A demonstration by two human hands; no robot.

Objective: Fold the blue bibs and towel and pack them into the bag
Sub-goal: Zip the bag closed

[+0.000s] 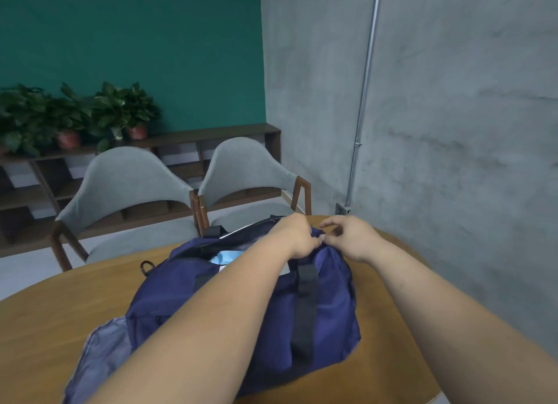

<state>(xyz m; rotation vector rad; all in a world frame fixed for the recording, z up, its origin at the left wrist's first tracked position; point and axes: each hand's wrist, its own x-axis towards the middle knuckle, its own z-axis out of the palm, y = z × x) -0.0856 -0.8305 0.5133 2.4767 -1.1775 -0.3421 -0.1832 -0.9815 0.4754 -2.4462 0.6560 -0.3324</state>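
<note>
Two arms out: left hand tight on bag, right hand curled, hold unclear.

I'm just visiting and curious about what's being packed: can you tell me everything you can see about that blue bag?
The bag is dark navy, of soft, thin fabric, lying slumped on a round wooden table. A black strap runs across its top, and a grey mesh-like pocket shows at its near end. Its opening gapes, with light blue cloth inside. The left hand grips its far end; the right hand touches the same spot.
</note>
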